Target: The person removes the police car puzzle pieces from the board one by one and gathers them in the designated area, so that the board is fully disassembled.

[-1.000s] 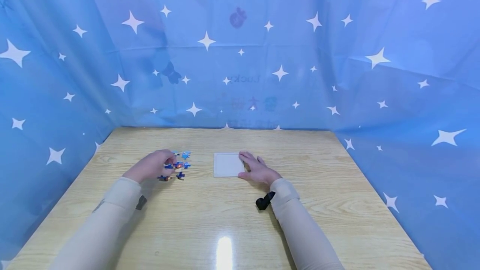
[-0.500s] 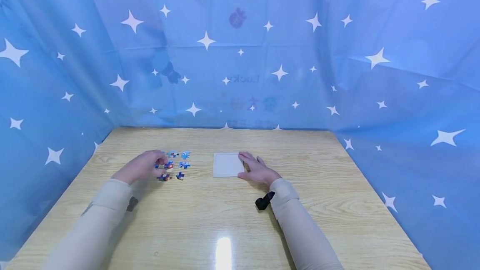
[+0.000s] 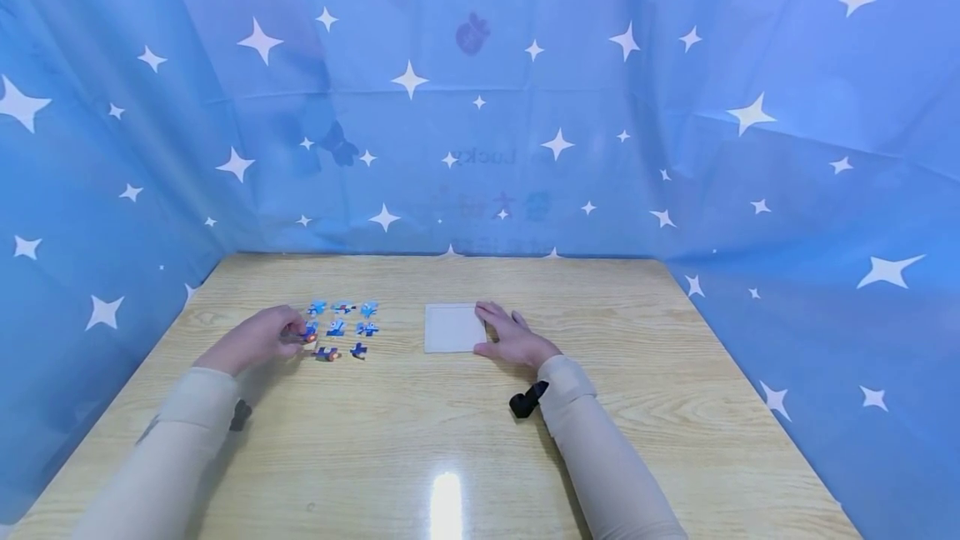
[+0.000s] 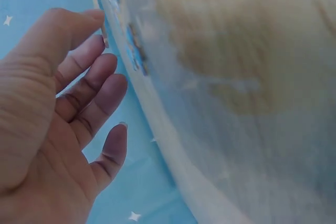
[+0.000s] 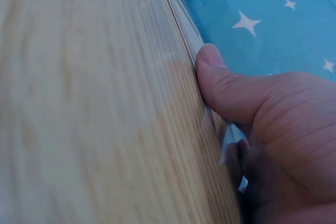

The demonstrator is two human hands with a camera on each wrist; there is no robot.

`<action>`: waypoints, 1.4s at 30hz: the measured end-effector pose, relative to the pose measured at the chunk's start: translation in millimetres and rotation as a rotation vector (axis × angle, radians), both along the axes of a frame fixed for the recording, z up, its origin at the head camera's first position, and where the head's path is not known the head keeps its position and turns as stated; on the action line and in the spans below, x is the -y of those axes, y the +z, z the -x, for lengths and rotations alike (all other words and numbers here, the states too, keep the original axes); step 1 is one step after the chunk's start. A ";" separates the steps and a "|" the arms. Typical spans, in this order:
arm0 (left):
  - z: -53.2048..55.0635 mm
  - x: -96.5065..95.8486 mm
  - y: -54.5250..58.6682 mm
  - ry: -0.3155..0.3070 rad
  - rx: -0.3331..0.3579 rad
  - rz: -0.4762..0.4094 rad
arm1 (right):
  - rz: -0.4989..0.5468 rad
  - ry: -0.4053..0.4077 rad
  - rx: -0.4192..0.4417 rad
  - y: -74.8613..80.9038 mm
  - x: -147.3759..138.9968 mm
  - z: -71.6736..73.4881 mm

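My left hand (image 3: 258,337) pinches a jigsaw puzzle piece (image 3: 309,337) with orange and blue on it, low over the table's left side. In the left wrist view, a thin edge of the piece shows by the thumb tip (image 4: 93,17); the other fingers are loosely bent. Several blue puzzle pieces (image 3: 336,328) lie apart in rough rows just right of this hand. My right hand (image 3: 517,342) rests at the right edge of a white square puzzle tray (image 3: 453,328), fingers at its far corner and thumb at its near corner. The right wrist view shows the thumb (image 5: 226,85) touching an edge.
The wood-grain table (image 3: 390,432) is glossy, with a bright reflection near the front. A blue curtain (image 3: 480,182) with white stars surrounds its back and sides. A black wrist device (image 3: 528,400) sits by the right cuff.
My left hand has moved left with the puzzle piece, from over the middle of the pieces to their left side, uncovering more of them. My right hand and the tray have stayed in place.
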State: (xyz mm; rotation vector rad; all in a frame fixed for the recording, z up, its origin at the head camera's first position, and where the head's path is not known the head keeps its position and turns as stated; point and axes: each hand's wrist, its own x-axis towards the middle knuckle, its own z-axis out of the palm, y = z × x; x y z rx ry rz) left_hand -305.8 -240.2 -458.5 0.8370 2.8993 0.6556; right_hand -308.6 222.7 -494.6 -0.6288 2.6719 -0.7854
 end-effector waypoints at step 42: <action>-17.2 10.9 -6.7 0.092 0.143 -0.102 | 0.033 -0.006 0.020 -5.8 -0.3 -6.0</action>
